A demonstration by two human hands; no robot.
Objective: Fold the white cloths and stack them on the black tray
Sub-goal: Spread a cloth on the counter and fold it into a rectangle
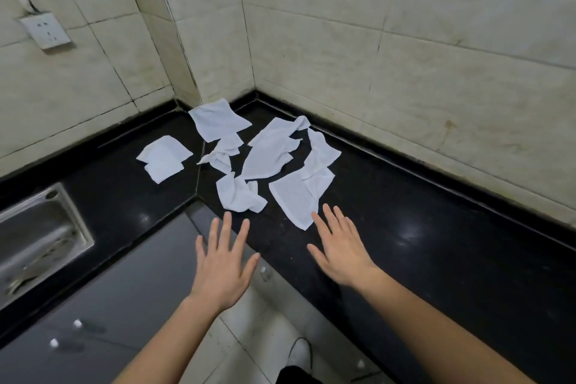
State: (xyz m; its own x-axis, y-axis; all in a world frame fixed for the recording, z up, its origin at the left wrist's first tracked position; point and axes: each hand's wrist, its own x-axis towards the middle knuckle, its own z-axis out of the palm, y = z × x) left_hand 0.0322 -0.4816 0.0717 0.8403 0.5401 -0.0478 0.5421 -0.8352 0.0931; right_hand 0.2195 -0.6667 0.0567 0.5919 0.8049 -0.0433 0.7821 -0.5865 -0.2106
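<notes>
Above black counter [436, 227] | left hand [223, 265] spread | right hand [341, 251] spread | white cloths [268, 153] scattered

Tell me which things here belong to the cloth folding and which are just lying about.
For the job: white cloths strewn on the black counter; left hand and right hand, both open.
Just there: steel sink; wall socket.
No black tray shows.

The metal sink [40, 240] is cut off by the left edge, the left arm [162, 346] and the right arm [436, 327] run off the bottom edge, the white shoe [299, 352] is partly hidden by something dark, and the white cloths [268, 153] in the middle lie over each other, so I cannot count them.
</notes>
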